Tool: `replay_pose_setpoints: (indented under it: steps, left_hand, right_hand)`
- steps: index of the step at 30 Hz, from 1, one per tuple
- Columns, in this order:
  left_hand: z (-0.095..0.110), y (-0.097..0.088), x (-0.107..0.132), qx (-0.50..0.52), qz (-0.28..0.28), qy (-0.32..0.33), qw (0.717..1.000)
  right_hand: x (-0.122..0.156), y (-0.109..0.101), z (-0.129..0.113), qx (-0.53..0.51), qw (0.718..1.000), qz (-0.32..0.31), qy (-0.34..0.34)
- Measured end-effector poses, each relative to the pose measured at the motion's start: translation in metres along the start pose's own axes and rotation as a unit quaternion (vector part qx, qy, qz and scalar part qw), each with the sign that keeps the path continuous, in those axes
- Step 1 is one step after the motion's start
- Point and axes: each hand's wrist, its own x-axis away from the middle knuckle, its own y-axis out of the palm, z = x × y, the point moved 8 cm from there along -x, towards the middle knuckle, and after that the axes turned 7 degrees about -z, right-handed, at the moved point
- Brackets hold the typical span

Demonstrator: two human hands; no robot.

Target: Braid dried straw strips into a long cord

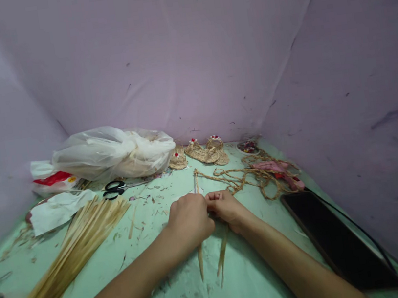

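My left hand (189, 219) and my right hand (226, 209) meet in the middle of the pale green table (261, 278), both closed on thin straw strands (221, 257). The strands' loose ends trail toward me below the hands, and one end sticks up past my left hand at the far side. A braided straw cord (242, 178) runs from just beyond my right hand to the back right.
A long bundle of straw (68, 251) lies at the left. Black scissors (116, 189), white paper and a plastic bag (111, 154) sit behind it. Small woven straw sandals (205, 151) stand at the back. A dark tablet (338, 240) with a cable lies at the right.
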Motion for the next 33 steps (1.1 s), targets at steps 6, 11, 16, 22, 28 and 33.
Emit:
replay_pose_setpoints:
  steps: [6, 11, 16, 22, 28, 33]
  left_hand:
    - [0.003, -0.001, 0.002, 0.017, -0.084, 0.047, 0.995]
    - [-0.036, -0.008, -0.013, 0.224, -0.134, -0.054, 0.964]
    - [-0.032, 0.032, -0.020, 0.495, -0.282, -0.076, 0.818]
    - [-0.026, 0.053, -0.021, 0.568, -0.341, -0.077, 0.745]
    - [-0.037, 0.040, -0.024, 0.410, -0.219, -0.110, 0.878]
    - [-0.039, 0.039, -0.024, 0.353, -0.187, -0.124, 0.908]
  right_hand:
    - [0.001, 0.003, -0.001, -0.030, 0.999, -0.016, 0.001]
    - [0.000, 0.004, -0.003, 0.003, 0.999, -0.045, -0.011]
    - [0.001, 0.008, -0.005, -0.027, 0.997, -0.069, -0.013]
    - [-0.001, 0.006, -0.007, 0.021, 0.997, -0.075, -0.026]
    - [-0.003, 0.004, -0.016, 0.246, 0.961, -0.062, -0.113]
    - [0.015, 0.008, -0.036, 0.455, 0.872, -0.004, -0.181]
